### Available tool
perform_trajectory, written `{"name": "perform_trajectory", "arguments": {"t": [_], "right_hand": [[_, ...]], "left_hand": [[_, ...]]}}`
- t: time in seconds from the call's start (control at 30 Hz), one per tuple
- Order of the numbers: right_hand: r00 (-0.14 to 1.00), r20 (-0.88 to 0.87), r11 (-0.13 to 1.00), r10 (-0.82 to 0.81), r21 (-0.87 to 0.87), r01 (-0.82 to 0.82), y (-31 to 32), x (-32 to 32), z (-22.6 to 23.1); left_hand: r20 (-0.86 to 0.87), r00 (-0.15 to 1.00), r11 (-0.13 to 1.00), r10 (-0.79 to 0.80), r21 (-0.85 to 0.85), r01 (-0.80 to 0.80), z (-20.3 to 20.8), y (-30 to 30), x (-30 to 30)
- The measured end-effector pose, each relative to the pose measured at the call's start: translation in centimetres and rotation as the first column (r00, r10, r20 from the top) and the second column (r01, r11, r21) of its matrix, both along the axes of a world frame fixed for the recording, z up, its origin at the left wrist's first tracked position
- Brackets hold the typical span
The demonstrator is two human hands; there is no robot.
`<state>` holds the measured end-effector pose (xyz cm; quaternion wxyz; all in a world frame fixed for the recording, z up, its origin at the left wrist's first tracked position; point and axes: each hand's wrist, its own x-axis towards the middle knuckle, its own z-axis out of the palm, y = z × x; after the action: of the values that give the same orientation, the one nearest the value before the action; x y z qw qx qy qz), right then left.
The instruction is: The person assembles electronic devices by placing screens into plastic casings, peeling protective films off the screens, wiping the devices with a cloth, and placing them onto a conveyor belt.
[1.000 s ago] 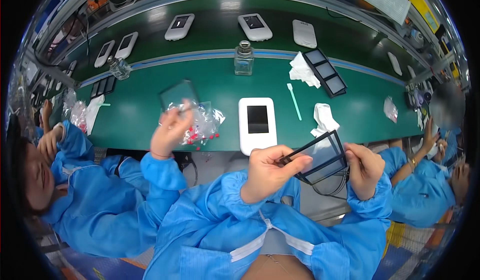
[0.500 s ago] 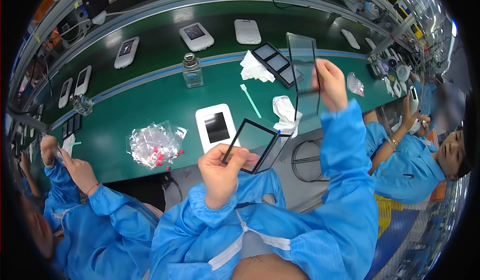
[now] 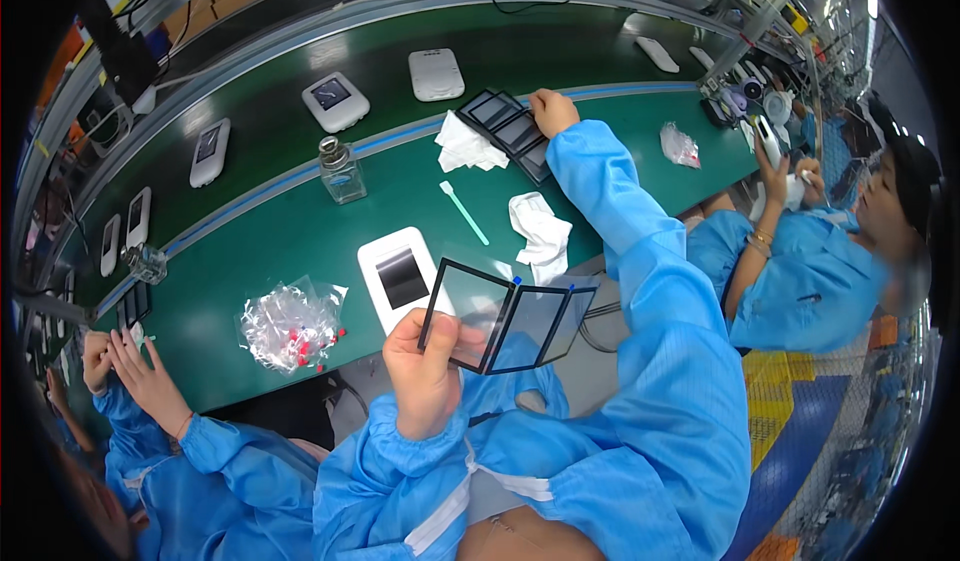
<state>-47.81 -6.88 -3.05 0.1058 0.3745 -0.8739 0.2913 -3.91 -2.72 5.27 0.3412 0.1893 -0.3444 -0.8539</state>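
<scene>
My left hand [image 3: 425, 371] pinches a clear film sheet [image 3: 530, 316] with black-bordered windows and small blue tabs, holding it up in front of my body. At the far side of the mat, my right hand [image 3: 553, 113] is closed on the edge of a dark black-framed film strip [image 3: 533, 161], which lies with other framed pieces; its fingertips are partly hidden. Behind the held sheet lies a white handheld device [image 3: 378, 266] with a dark screen. A crumpled white cloth [image 3: 540, 231] and a pale green swab stick [image 3: 463, 213] rest between my hands.
A bag with red bits [image 3: 290, 326] lies left of the device. A glass bottle [image 3: 342, 173] stands farther back, and another white cloth [image 3: 468, 146] touches the strips. White devices [image 3: 336, 102] line the back track. Co-workers' hands [image 3: 148, 376] work on both sides.
My right hand has carried its clear strip away from me and down onto the dark framed strips. My left hand still holds its sheet, now turned flatter. The whole view has shifted.
</scene>
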Motion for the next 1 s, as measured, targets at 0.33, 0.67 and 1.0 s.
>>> {"name": "perform_trajectory", "arguments": {"t": [0.33, 0.67, 1.0], "right_hand": [[0.805, 0.263, 0.835, 0.531, -0.324, -0.445, 10.0, 12.9, 12.0], [0.886, -0.067, 0.861, 0.459, -0.211, -0.462, 18.8, 26.4, 15.1], [0.431, 0.729, 0.846, 0.531, -0.480, -0.231, 22.6, 23.8, 12.4]], "left_hand": [[0.009, 0.999, 0.989, 0.034, -0.141, -0.032, 0.1, 1.1, -0.2], [0.025, 0.999, 0.973, 0.025, -0.231, -0.019, -0.4, 2.1, -0.5], [0.127, 0.977, 0.979, -0.169, -0.092, 0.181, 0.1, 2.2, -0.2]]}}
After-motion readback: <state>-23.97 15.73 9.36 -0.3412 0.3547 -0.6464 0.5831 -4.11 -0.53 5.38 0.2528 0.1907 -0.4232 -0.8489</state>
